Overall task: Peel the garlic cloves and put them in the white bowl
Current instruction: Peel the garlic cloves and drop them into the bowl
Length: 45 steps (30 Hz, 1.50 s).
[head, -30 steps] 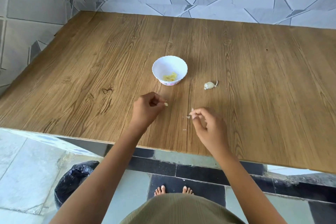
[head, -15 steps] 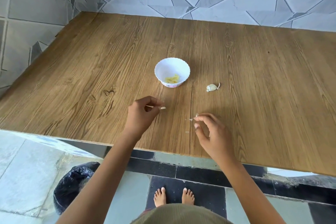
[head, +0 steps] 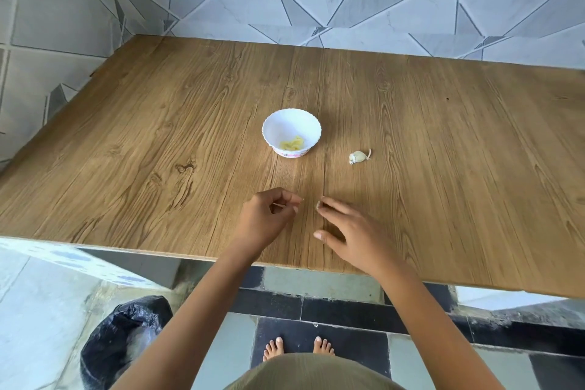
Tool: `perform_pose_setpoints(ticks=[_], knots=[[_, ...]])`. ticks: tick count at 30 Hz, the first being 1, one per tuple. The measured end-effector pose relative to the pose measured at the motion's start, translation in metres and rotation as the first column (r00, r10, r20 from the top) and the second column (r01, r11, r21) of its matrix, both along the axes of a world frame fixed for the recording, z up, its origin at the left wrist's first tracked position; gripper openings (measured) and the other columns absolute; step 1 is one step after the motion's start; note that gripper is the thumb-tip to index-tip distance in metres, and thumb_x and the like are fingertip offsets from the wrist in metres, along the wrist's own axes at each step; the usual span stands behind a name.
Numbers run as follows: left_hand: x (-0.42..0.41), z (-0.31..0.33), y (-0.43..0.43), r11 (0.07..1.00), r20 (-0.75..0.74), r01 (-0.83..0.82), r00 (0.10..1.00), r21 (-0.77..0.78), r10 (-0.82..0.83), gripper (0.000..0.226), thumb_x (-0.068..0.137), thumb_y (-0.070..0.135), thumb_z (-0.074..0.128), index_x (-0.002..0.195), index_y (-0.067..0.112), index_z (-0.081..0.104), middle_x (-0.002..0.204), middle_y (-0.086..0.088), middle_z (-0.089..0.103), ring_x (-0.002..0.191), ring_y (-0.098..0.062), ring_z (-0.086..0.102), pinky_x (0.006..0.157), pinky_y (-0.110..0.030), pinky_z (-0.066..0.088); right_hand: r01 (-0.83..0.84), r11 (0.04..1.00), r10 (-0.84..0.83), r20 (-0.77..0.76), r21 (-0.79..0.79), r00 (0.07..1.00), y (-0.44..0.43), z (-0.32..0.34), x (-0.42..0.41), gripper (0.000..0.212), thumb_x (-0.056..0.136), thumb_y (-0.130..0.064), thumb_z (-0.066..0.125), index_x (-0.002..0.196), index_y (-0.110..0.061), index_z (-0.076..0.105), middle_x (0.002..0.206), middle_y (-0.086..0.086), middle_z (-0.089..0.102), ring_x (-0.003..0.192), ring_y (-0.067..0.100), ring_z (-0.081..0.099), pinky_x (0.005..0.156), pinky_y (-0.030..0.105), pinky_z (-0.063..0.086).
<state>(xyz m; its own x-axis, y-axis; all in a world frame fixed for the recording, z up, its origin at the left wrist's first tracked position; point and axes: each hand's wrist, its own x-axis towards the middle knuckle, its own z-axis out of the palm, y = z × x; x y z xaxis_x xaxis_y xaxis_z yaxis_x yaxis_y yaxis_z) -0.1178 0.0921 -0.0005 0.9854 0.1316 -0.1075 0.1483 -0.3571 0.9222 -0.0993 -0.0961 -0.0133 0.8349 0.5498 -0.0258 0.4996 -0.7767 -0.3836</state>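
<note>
Holding peeled yellowish garlic cloves [head: 292, 144], the white bowl [head: 304, 123] stands on the wooden table [head: 158, 136], with an unpeeled clove [head: 358, 157] lying near its right. The left hand [head: 265, 219] pinches a pale sliver [head: 279, 206]; the right hand [head: 346, 229] rests on the table with its fingers loosely extended.

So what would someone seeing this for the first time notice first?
Probably the white bowl in the middle of the wooden table, peeled garlic at its bottom, with one unpeeled clove lying apart to its right. Near the front edge, the left hand pinches a thin pale sliver; the right hand, fingers straight, is beside it.
</note>
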Motion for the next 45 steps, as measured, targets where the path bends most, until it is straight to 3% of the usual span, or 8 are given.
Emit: perform_pose_setpoints(ticks=[9, 15, 21, 25, 30, 34, 37, 45], knots=[[-0.001, 0.005, 0.004, 0.999, 0.009, -0.031, 0.999, -0.044, 0.032, 0.024, 0.085, 0.003, 0.064, 0.081, 0.026, 0.069, 0.075, 0.01, 0.066, 0.065, -0.008, 0.057, 0.072, -0.032, 0.053, 0.024, 0.961, -0.049, 0.083, 0.275, 0.995, 0.001, -0.01, -0.005, 0.024, 0.08, -0.005, 0.071, 0.104, -0.007, 0.071, 0.104, 0.005, 0.069, 0.085, 0.018, 0.067, 0.077, 0.029, 0.056], [-0.002, 0.008, 0.007, 0.996, 0.009, -0.043, 0.999, -0.075, 0.044, 0.023, 0.085, 0.005, 0.064, 0.081, 0.026, 0.068, 0.074, 0.008, 0.066, 0.067, -0.011, 0.058, 0.075, -0.039, 0.054, 0.118, 0.966, -0.111, -0.046, 0.231, 0.993, 0.012, -0.001, 0.002, 0.038, 0.078, -0.021, 0.073, 0.114, -0.01, 0.066, 0.108, 0.002, 0.064, 0.091, 0.014, 0.063, 0.088, 0.023, 0.049], [-0.004, 0.006, 0.005, 0.995, -0.015, -0.033, 0.999, -0.091, 0.032, 0.021, 0.085, 0.003, 0.063, 0.083, 0.023, 0.069, 0.076, 0.006, 0.066, 0.065, -0.009, 0.057, 0.075, -0.033, 0.053, 0.092, 0.977, -0.093, -0.009, 0.193, 0.996, 0.017, 0.003, 0.005, 0.006, 0.085, -0.008, 0.066, 0.087, -0.007, 0.072, 0.093, 0.002, 0.067, 0.078, 0.009, 0.059, 0.075, 0.025, 0.053], [-0.005, 0.006, 0.003, 0.975, -0.078, -0.065, 0.996, -0.213, 0.05, 0.018, 0.088, 0.001, 0.059, 0.088, 0.017, 0.069, 0.079, -0.007, 0.064, 0.069, -0.013, 0.057, 0.069, -0.023, 0.051, 0.066, 0.981, -0.066, -0.007, 0.182, 0.998, 0.02, 0.004, 0.007, 0.014, 0.088, -0.002, 0.059, 0.083, -0.008, 0.071, 0.095, -0.001, 0.069, 0.076, -0.001, 0.061, 0.065, 0.014, 0.049], [0.001, 0.011, -0.015, 0.77, -0.317, -0.257, 0.945, -0.584, 0.075, 0.019, 0.096, 0.009, 0.05, 0.086, 0.003, 0.065, 0.085, -0.015, 0.067, 0.076, -0.019, 0.064, 0.076, -0.029, 0.056, 0.106, 0.892, -0.078, -0.082, 0.44, 0.994, 0.012, 0.031, 0.013, 0.012, 0.085, -0.003, 0.066, 0.087, -0.011, 0.073, 0.082, -0.015, 0.067, 0.071, -0.007, 0.059, 0.067, 0.008, 0.042], [0.013, 0.017, -0.031, 0.428, -0.511, -0.46, 0.86, -0.778, -0.006, 0.035, 0.1, 0.017, 0.04, 0.072, 0.004, 0.056, 0.068, -0.012, 0.06, 0.07, -0.022, 0.058, 0.072, -0.033, 0.053, -0.111, 0.964, 0.08, 0.134, 0.242, 0.988, 0.023, 0.043, 0.016, 0.024, 0.082, 0.005, 0.062, 0.099, -0.007, 0.074, 0.094, 0.003, 0.073, 0.08, 0.013, 0.068, 0.074, 0.013, 0.049], [0.018, 0.017, -0.036, 0.407, -0.53, -0.484, 0.848, -0.775, -0.002, 0.035, 0.101, 0.018, 0.035, 0.074, 0.005, 0.054, 0.072, -0.01, 0.055, 0.067, -0.019, 0.054, 0.066, -0.03, 0.049, -0.124, 0.982, 0.08, 0.275, 0.146, 0.958, 0.03, 0.04, 0.017, 0.014, 0.078, -0.004, 0.067, 0.089, -0.008, 0.075, 0.08, 0.006, 0.073, 0.067, 0.023, 0.068, 0.061, 0.034, 0.057], [0.021, 0.018, -0.035, 0.393, -0.528, -0.515, 0.845, -0.762, 0.083, 0.037, 0.099, 0.012, 0.036, 0.065, 0.007, 0.05, 0.041, 0.001, 0.051, 0.036, -0.007, 0.048, 0.039, -0.016, 0.042, -0.059, 0.983, -0.013, 0.384, 0.176, 0.923, 0.039, 0.035, 0.016, 0.026, 0.085, -0.025, 0.059, 0.063, -0.013, 0.059, 0.058, -0.006, 0.048, 0.05, 0.012, 0.044, 0.043, 0.024, 0.033]])
